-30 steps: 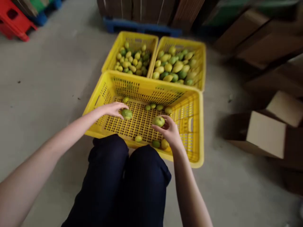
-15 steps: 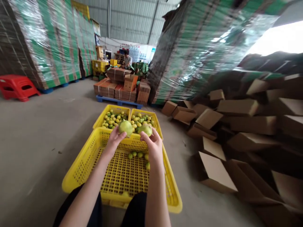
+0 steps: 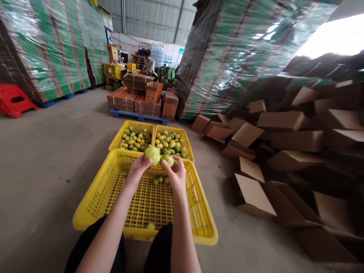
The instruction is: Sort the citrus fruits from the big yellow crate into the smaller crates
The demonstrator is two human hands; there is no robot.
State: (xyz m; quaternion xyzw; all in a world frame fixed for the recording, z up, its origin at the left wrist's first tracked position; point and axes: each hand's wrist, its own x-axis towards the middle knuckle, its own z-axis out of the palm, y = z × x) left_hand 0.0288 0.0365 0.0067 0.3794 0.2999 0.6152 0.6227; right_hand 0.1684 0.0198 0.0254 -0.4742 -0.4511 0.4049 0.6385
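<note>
My left hand (image 3: pixel 137 170) is closed around a large yellow-green lemon (image 3: pixel 152 154), thumb in front. Close beside it, my right hand (image 3: pixel 178 176) grips a smaller greenish lemon (image 3: pixel 167 161) between thumb and fingers. Both fruits are held above the far side of a yellow plastic crate (image 3: pixel 91 194) between my knees. Several small green lemons (image 3: pixel 160 179) lie on its slotted floor, partly hidden by my right hand. One pale lemon (image 3: pixel 150 226) rests at its near end.
Beyond stand a left yellow crate (image 3: pixel 116 138) and a right yellow crate (image 3: pixel 188 143), both with many lemons. Cardboard boxes (image 3: pixel 253 193) lie heaped on the right. Flattened cartons (image 3: pixel 123 100) sit on a blue pallet (image 3: pixel 139 116). A person (image 3: pixel 148 63) is behind them. A red stool (image 3: pixel 15 99) stands left.
My right hand has moved left and turned its lemon, bringing it closer to the left one. The left hand keeps its hold. My view has shifted slightly.
</note>
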